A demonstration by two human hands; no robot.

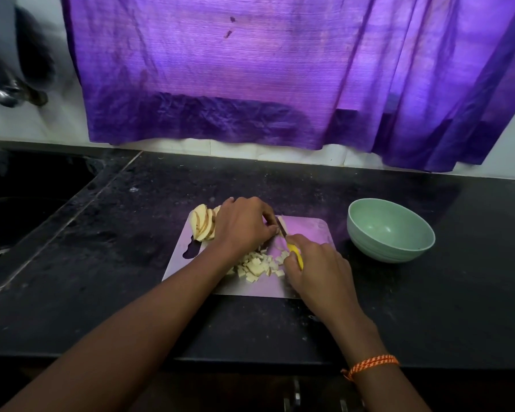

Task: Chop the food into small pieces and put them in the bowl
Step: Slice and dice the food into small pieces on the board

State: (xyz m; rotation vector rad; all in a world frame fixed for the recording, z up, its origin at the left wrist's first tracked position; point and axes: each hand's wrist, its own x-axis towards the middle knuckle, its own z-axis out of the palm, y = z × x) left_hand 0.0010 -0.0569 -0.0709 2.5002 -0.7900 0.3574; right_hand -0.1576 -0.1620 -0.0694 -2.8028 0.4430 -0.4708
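Food slices point(203, 223) sit fanned at the board's point(306, 230) far-left corner, w/ small cubes point(257, 267) near its front; we judge them light, firm, prob. damp & slippery. Left hand point(244, 224) fingers curl down, pinning a piece; right hand point(318, 267) clamps the yellow-handled knife point(295, 251). Smooth green bowl point(390, 230) waits right on the table point(131, 233).

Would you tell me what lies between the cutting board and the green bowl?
Nothing: in the head view, only a bare strip of dark counter separates the cutting board from the green bowl.
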